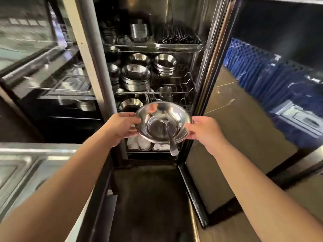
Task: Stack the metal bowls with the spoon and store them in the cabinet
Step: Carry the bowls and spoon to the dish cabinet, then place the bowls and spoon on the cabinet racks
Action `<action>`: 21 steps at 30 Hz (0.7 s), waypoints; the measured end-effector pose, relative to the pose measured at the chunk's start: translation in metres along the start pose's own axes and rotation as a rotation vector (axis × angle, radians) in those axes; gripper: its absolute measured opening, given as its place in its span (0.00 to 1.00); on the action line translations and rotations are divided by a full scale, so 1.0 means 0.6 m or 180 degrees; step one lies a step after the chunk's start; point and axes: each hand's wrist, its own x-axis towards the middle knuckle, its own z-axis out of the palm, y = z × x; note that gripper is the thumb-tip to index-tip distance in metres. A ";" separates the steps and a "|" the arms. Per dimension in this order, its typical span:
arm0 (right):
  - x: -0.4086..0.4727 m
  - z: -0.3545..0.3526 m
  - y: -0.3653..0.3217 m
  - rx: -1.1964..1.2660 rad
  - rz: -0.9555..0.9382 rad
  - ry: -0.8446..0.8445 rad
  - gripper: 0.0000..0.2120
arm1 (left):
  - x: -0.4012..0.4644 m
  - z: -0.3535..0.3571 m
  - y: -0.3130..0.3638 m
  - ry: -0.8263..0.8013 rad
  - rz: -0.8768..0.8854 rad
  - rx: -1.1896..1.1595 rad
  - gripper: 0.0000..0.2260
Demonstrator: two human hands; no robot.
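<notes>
Both hands grasp the stacked bowls (pixel 163 123) at the open cabinet (pixel 201 81): left hand (pixel 122 127) at nine o'clock on the rim, right hand (pixel 204 131) at three. The spoon (pixel 170 137) lies inside, handle jutting toward six. Free rack (pixel 174 84) space sits toward one o'clock, beside other bowl stacks.

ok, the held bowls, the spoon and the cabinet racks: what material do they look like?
Bowls: polished metal, likely stainless steel; mirror reflections of the fingers on the inner wall.
Spoon: same bright metal, glossy handle.
Cabinet racks: thin metal wire, shiny, possibly chromed or stainless; can't tell which.
</notes>
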 end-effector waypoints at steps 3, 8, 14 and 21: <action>0.085 -0.015 0.003 0.0075 -0.0048 -0.0004 0.11 | 0.083 0.033 0.016 -0.0034 0.0009 0.0014 0.10; 0.243 -0.047 0.000 0.0094 -0.0092 0.0007 0.17 | 0.215 0.098 0.054 0.0120 -0.0054 0.0013 0.16; 0.400 -0.066 -0.016 0.0085 -0.0087 0.0127 0.13 | 0.341 0.148 0.102 0.0308 -0.0020 -0.0053 0.09; 0.557 -0.049 -0.018 -0.0177 0.0014 0.0331 0.10 | 0.487 0.174 0.143 0.0196 -0.0145 -0.0095 0.11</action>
